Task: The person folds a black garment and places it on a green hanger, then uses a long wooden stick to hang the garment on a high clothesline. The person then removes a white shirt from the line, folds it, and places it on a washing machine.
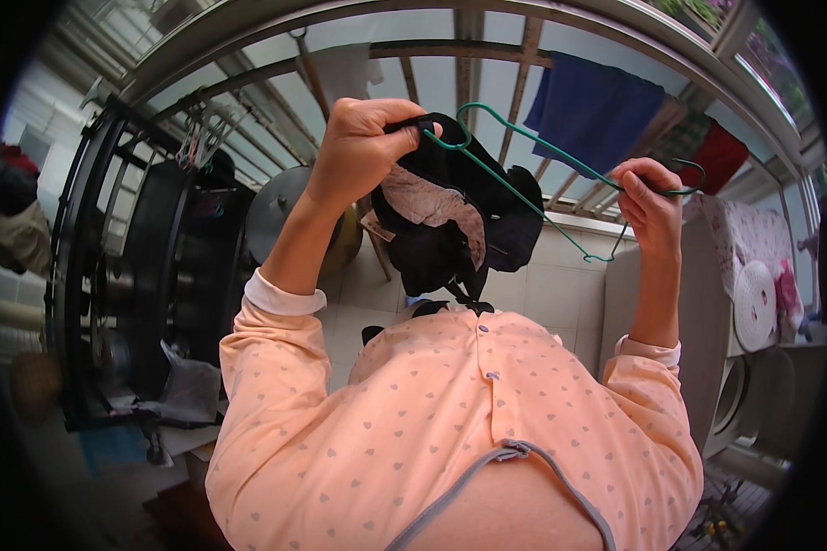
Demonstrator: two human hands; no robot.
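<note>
My left hand (372,148) is raised and grips the edge of a black garment (465,162). The cloth hangs down from it in front of my waist, and a patch of pale pinkish lining (431,200) shows inside. A thin green wire clothes hanger (517,186) stretches across to the right. One end of it meets the garment's edge beside my left fingertips. My right hand (651,200) is closed round the hanger near its hook, which sticks out past my fingers. The lower part of the garment is bunched, so its shape is hard to tell.
Railings with a blue cloth (593,103) and a red cloth (720,155) run along the windows ahead. A black shelf rack (148,275) stands left, with a round metal lid (276,210) beside it. At right is a front-loading washing machine (723,406) near a white perforated disc (755,305).
</note>
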